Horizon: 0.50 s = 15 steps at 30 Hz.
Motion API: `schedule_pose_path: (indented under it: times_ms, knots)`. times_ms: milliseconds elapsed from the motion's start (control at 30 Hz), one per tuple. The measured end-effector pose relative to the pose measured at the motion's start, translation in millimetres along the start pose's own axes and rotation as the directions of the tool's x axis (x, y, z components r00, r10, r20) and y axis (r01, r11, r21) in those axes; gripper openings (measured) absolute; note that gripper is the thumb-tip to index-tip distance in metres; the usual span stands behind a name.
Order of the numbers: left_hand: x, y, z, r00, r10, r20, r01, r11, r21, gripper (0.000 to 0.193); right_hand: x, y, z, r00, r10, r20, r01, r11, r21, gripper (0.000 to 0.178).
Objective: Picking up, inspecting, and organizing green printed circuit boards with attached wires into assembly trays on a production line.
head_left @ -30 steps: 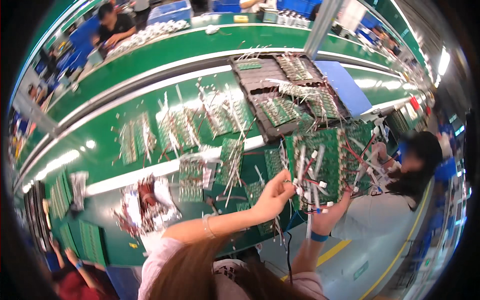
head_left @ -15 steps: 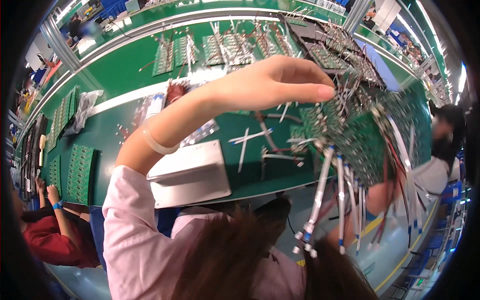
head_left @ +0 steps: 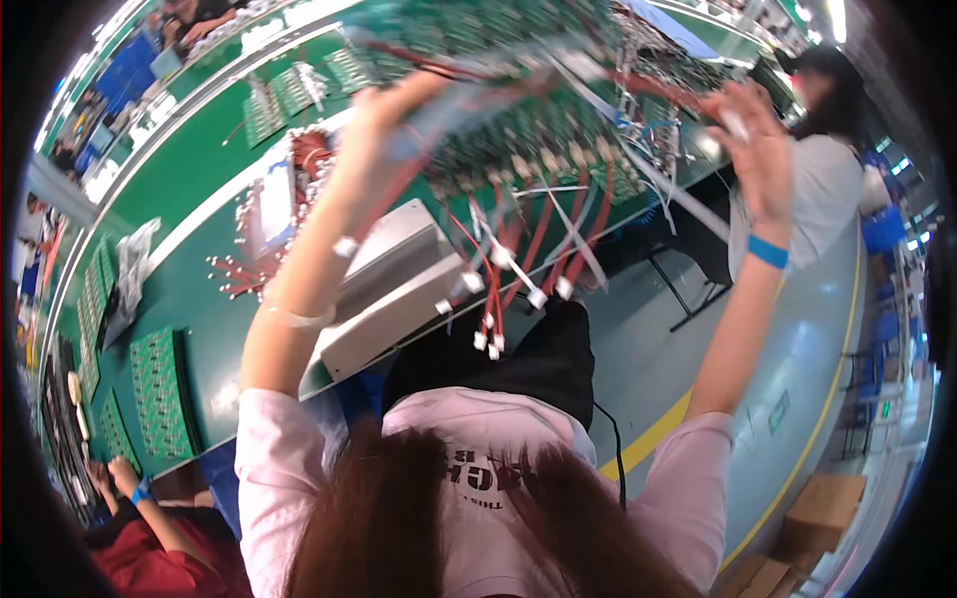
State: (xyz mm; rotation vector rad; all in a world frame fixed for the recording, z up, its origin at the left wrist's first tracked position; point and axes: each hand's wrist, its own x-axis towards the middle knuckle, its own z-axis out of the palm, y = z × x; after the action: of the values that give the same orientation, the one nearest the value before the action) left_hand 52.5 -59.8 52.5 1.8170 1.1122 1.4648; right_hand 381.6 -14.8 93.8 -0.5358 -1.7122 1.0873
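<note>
Hanging above the table's (head_left: 239, 369) front edge, near the pale metal case (head_left: 396, 317), the wired circuit boards (head_left: 528, 148) have shifted leftward from half a second ago, trailing red wires (head_left: 600, 212), and both hands now flank them. At their left end the left hand (head_left: 387, 108) is too blurred to tell whether its grip is closed; the right hand (head_left: 760, 142) stands raised at the other side, fingers bent, its hold likewise unclear.

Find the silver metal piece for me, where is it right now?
In the head view, the silver metal piece lies left of centre at the near edge of the green table, just right of your left forearm.
</note>
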Motion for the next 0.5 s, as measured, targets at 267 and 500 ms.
schedule_pose_path:
  times_ms: [267, 500]
  knots:
    - [23, -14, -34, 0.811, -0.390, -0.436, -0.032, 0.714, -0.699, 0.037, -62, -67, -205, 0.638, -0.219, -0.739, 0.528, 0.823, 0.212, 0.019]
    - [23, -17, -45, 0.876, -0.317, -0.364, -0.065, 0.671, -0.739, 0.036, 34, -97, -227, 0.909, -0.313, -0.275, 0.416, 0.729, 0.544, 0.016]
